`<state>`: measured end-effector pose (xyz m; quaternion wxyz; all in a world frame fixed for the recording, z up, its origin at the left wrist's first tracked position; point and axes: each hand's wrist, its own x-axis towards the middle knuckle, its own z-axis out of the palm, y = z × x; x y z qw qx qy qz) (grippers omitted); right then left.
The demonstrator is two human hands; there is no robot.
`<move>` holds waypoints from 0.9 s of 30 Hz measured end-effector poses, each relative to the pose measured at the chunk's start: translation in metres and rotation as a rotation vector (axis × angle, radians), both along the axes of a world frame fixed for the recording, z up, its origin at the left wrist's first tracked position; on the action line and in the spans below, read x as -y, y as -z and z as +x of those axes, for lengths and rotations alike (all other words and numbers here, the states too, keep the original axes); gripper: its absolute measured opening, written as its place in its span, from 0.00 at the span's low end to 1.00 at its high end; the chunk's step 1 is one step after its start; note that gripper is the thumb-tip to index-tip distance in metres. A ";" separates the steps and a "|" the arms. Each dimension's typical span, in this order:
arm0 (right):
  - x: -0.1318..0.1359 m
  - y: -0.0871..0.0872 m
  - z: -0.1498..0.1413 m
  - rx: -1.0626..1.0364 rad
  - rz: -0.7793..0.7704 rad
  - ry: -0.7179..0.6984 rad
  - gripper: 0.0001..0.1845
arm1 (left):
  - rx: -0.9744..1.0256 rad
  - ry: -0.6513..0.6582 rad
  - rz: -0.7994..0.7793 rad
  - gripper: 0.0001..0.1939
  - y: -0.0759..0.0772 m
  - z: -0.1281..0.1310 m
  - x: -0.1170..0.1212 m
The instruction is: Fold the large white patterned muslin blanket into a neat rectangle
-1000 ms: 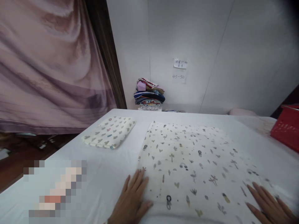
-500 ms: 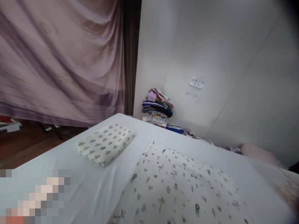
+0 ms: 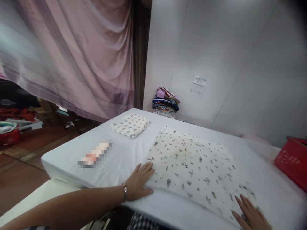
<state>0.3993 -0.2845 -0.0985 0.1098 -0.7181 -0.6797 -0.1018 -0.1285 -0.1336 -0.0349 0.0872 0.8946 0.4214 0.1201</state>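
Note:
A white cloth (image 3: pixel 189 163) printed with small grey plants and figures lies spread flat over the table. My left hand (image 3: pixel 139 181), with a bracelet at the wrist, rests palm down at the cloth's near left corner, fingers spread. At the near right my right hand (image 3: pixel 251 213) lies on the cloth's edge, its fingers also apart; part of it is cut off by the frame. Neither hand grips anything. Farther back on the left is a folded cream cloth (image 3: pixel 130 125) with a grey heart-like print. A blurred-out oblong item (image 3: pixel 95 155) lies left of my left hand.
The table (image 3: pixel 64 163) has a white cover. Against the wall stands a stack of folded fabrics (image 3: pixel 165 100). A red crate (image 3: pixel 292 161) is at the right edge. A pink curtain (image 3: pixel 96 60) hangs at the left, with clutter (image 3: pixel 19 118) on the floor below.
The view has tilted down and shifted, so both hands, the table's near side and the red crate now show. My hands rest on the printed cloth; earlier they were barely visible.

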 end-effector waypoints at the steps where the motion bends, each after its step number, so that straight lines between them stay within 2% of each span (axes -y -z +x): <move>1: -0.002 -0.007 -0.003 -0.024 -0.038 0.037 0.33 | 0.010 0.018 -0.022 0.37 -0.002 -0.002 -0.002; 4: 0.000 -0.028 -0.008 -0.078 -0.151 0.046 0.35 | 0.044 0.070 -0.015 0.35 -0.007 -0.011 -0.006; 7: 0.016 -0.039 -0.001 -0.069 -0.199 0.013 0.35 | 0.086 0.115 0.073 0.38 -0.010 -0.024 -0.009; 10: 0.035 -0.036 0.015 -0.060 -0.203 0.047 0.33 | 0.097 0.086 0.148 0.40 -0.006 -0.034 -0.018; 12: 0.041 -0.031 0.024 -0.054 -0.154 0.093 0.32 | 0.093 0.038 0.176 0.40 -0.001 -0.036 -0.028; 15: 0.036 -0.029 0.028 -0.050 -0.064 0.119 0.32 | 0.071 0.011 0.185 0.40 0.002 -0.034 -0.042; 18: 0.020 -0.034 0.023 -0.067 -0.011 0.118 0.31 | 0.035 0.011 0.180 0.38 -0.003 -0.037 -0.047; 21: 0.007 -0.042 0.019 -0.080 0.010 0.122 0.30 | 0.027 -0.047 0.227 0.34 -0.008 -0.054 -0.037; 23: 0.005 -0.045 0.023 -0.084 0.008 0.073 0.29 | 0.011 -0.061 0.257 0.33 -0.008 -0.068 -0.025; 27: 0.023 -0.040 0.044 -0.058 0.017 -0.042 0.26 | -0.045 0.032 0.288 0.33 -0.003 -0.076 0.003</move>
